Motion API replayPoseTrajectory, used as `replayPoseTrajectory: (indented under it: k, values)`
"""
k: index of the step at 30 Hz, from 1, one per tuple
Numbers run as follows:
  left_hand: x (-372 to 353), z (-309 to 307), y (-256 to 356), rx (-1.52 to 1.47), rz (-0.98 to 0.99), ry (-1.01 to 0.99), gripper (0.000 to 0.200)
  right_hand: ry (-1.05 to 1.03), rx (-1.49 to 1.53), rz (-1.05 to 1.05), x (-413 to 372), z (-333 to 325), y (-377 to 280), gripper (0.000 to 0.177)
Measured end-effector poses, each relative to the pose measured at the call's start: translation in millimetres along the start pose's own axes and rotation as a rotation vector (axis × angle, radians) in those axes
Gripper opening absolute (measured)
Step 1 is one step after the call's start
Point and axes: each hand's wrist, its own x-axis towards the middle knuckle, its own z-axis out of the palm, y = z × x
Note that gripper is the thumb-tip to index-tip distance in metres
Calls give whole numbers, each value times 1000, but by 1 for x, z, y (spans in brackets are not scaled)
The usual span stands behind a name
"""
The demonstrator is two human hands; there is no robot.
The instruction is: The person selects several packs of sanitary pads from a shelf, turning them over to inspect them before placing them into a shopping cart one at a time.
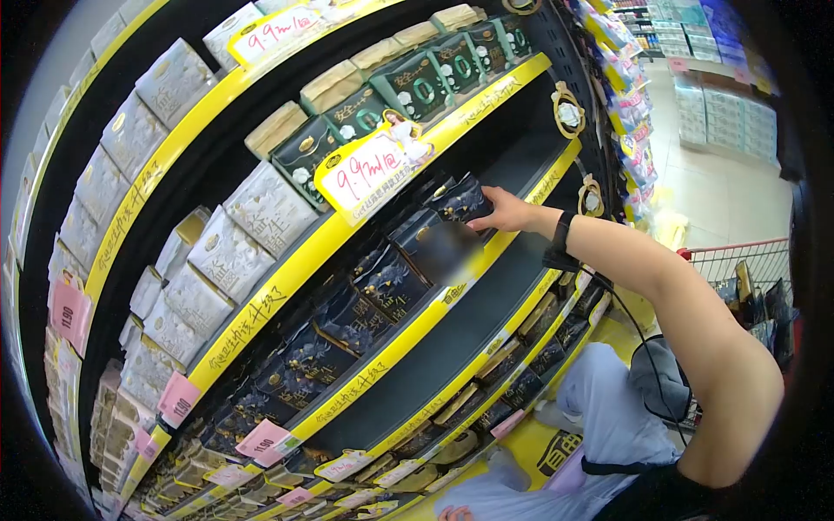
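My right hand (506, 210) reaches to the middle shelf, its thumb and fingers closed on a dark blue sanitary pad pack (462, 200) at the right end of a row. More dark blue packs (382, 282) with pale flower prints stand in line to the left. A blurred patch hides part of the packs just below the hand. At the bottom edge of the view only a sliver of my left hand (454, 514) shows, by the light blue trousers; its fingers are mostly cut off.
Yellow-edged shelves (347, 404) carry price tags. Above stand white packs (269, 208) and dark green packs (417, 87). A wire shopping cart (738, 260) holding dark packs is at the right, and a black cable (647, 347) hangs from my wristband (560, 241).
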Motion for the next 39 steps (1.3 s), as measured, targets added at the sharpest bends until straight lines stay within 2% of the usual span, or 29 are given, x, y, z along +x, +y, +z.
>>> replayPoseTrajectory:
  k: [4, 7, 10, 12, 13, 15, 16, 18, 20, 22, 23, 24, 25, 26, 27, 28, 30, 34, 35, 38, 39]
  values:
    - [1, -5, 12, 160, 112, 12, 26, 14, 225, -176, -5, -3, 8, 57]
    - [-1, 1, 3, 37, 37, 13, 24, 190, 350, -89, -16, -13, 14, 52]
    - [-5, 9, -16, -242, -95, 28, 23, 329, 612, -224, -48, -4, 18, 50]
    - [-1, -5, 7, 4, 27, 19, 23, 193, 948, -216, -87, 15, 10, 51]
    - [-1, -8, 19, 122, 86, 12, 23, 51, 1072, -146, -113, 25, -13, 56]
    - [-4, 5, 2, 15, 42, 24, 21, -128, 1398, 254, -157, 38, -9, 61]
    - [-2, 6, -7, -22, 31, 23, 20, -128, 1623, 455, -178, 50, -3, 65]
    - [6, -3, 12, 52, 114, -9, 18, -141, 1841, 597, -212, 86, -7, 70]
    - [8, -9, 21, 49, 118, -39, 16, -367, 1771, 371, -239, 115, 2, 75]
    - [9, -8, 29, -43, 37, -45, 15, -339, 1739, 460, -261, 138, 21, 77]
    - [10, -11, 45, 36, 15, -26, 12, -256, 1869, 674, -269, 142, 24, 74]
    - [19, -16, 89, 114, -5, -10, 11, -388, 1882, 469, -274, 152, 42, 73]
    - [21, -23, 112, 190, -25, 1, 12, -305, 1769, 615, -283, 155, 47, 72]
    - [18, -26, 112, 201, -33, 15, 12, -232, 1640, 755, -289, 154, 51, 71]
    - [19, -23, 111, 202, -39, 36, 12, -388, 1692, 575, -287, 152, 40, 65]
    - [21, -16, 110, 198, -44, 63, 12, -430, 1860, 651, -288, 150, 40, 59]
    - [21, -12, 102, 191, -75, 55, 9, -409, 1945, 686, -296, 156, 56, 58]
    - [26, -7, 104, 190, -87, 42, 9, -463, 1900, 784, -298, 148, 41, 57]
    - [28, -4, 98, 178, -87, 44, 8, -500, 1912, 810, -299, 146, 38, 62]
    - [27, -7, 94, 199, -108, 24, 8, -609, 1801, 699, -302, 141, 27, 70]
    - [28, -6, 97, 212, -115, 13, 8, -696, 1925, 626, -301, 145, 28, 77]
